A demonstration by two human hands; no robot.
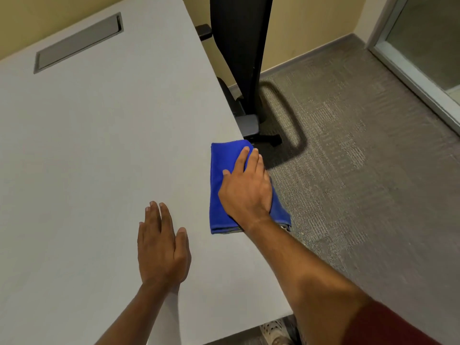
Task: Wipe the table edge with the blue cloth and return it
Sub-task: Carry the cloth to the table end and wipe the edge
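Head view, single entry.

Risk: the blue cloth [225, 185] overhung the right edge of the tabletop [104, 150]; a stroke pushed too far outward would likely drag it off onto the carpet [361, 150]. The office chair [240, 56] stood close against that edge just beyond the cloth, so a long forward pass could catch its armrest [247, 124].

Cloth: folded, lying along the tabletop edge, directly beneath the right hand [245, 189], far end extending past the fingertips.

Right hand: flat, palm pressed on the cloth, fingers spread forward, not gripping.

Left hand [161, 245]: open and empty, resting flat on the bare tabletop, near the cloth but not touching it.
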